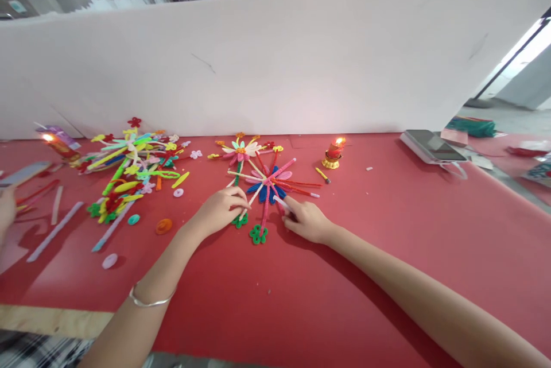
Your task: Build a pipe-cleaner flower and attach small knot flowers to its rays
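My left hand [221, 210] rests on the red table [301, 287], fingers curled over the stems of a small pile of pipe-cleaner flowers [264, 181]. A silver bracelet circles that wrist. My right hand [306, 220] lies just right of the pile and pinches the end of a pink-and-white stem [279, 202]. A green looped leaf piece [257, 235] lies between the hands. Pink, blue and white blooms fan out behind my fingers.
A bigger heap of colourful pipe-cleaner flowers [129, 167] lies at left, with loose stems and small round discs. A lit red candle [333, 154] stands right of the pile, another flame [54, 141] far left. A phone [430, 146] lies far right. White board [275, 64] behind. Another person's hand [6, 207] shows at the left edge.
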